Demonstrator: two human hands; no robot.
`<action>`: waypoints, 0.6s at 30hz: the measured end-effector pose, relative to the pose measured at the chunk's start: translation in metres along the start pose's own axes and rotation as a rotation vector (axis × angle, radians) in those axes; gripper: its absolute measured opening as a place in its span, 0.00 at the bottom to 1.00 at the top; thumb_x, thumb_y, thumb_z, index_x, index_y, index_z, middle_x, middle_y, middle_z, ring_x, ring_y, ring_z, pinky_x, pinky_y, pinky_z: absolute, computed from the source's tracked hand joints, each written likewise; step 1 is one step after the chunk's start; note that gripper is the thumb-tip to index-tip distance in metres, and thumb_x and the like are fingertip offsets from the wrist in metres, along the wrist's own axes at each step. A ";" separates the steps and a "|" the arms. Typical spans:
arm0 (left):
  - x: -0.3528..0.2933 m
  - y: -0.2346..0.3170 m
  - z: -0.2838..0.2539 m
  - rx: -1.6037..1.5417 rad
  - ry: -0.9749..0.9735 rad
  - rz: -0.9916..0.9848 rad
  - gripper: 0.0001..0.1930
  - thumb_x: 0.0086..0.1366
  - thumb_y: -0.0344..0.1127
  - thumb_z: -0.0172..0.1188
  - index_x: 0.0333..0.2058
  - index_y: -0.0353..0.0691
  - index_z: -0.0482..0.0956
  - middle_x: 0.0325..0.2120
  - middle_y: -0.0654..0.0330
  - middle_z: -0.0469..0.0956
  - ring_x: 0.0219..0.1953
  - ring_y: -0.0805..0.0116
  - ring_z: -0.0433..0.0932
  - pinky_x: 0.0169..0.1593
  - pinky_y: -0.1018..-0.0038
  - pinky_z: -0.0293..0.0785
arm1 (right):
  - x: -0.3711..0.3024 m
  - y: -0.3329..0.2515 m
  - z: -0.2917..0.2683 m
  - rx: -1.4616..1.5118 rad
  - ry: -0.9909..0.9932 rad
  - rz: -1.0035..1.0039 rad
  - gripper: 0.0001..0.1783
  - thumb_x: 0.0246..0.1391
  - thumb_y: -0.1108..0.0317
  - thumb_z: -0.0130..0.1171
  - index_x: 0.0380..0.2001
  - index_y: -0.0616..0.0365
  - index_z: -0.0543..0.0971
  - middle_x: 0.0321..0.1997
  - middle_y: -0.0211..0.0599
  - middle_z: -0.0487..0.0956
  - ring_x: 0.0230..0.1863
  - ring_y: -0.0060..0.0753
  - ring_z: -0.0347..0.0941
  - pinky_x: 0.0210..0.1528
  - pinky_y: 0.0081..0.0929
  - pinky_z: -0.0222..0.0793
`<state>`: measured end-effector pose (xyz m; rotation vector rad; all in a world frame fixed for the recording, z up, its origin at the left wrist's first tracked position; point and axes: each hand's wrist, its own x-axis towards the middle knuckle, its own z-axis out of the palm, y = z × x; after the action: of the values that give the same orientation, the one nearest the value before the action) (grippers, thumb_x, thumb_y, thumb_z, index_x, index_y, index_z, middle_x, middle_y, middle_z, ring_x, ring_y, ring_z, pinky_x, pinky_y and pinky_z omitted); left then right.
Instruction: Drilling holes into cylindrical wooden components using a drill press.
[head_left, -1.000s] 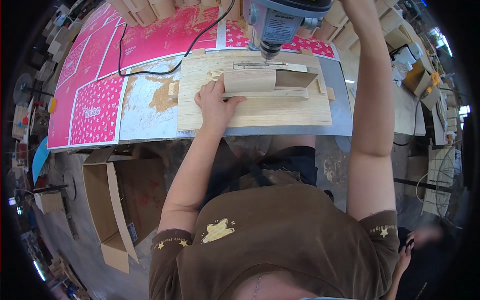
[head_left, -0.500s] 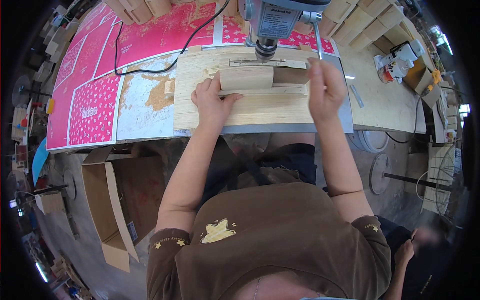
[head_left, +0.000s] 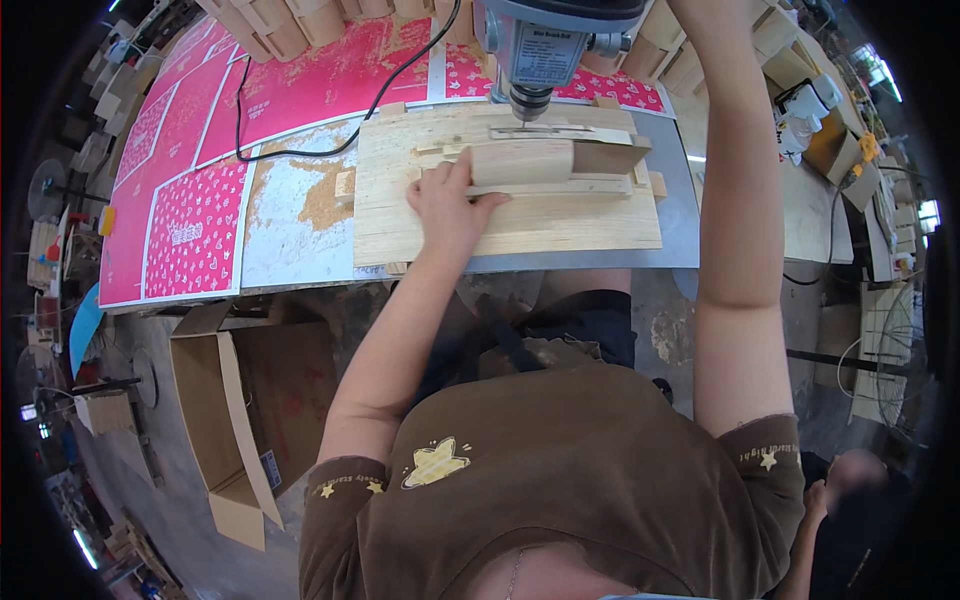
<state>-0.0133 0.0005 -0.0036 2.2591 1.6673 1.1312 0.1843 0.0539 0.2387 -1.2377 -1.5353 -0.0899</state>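
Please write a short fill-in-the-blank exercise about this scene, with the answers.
The ____ hand touches the pale wooden piece.
The cable crossing the pink sheets is coloured ____.
The open box on the left is made of ____.
The large star on the brown shirt is coloured ____.

Missing words: left; black; cardboard; yellow.

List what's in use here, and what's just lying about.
In use:
left hand
wooden piece beside it
drill press
wooden board

Apparently lying about:
cardboard box
sawdust
wooden blocks along the back, possibly stock
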 end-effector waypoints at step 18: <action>-0.001 0.011 0.003 -0.069 -0.013 -0.017 0.36 0.39 0.47 0.70 0.50 0.45 0.71 0.29 0.64 0.71 0.38 0.64 0.67 0.48 0.63 0.51 | -0.171 0.059 0.025 0.027 0.131 -0.283 0.03 0.50 0.75 0.53 0.27 0.61 0.76 0.21 0.31 0.72 0.25 0.32 0.67 0.38 0.28 0.61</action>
<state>-0.0032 -0.0039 -0.0012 2.2015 1.6138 1.1496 0.1837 -0.0131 0.0683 -0.9675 -1.5816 -0.3273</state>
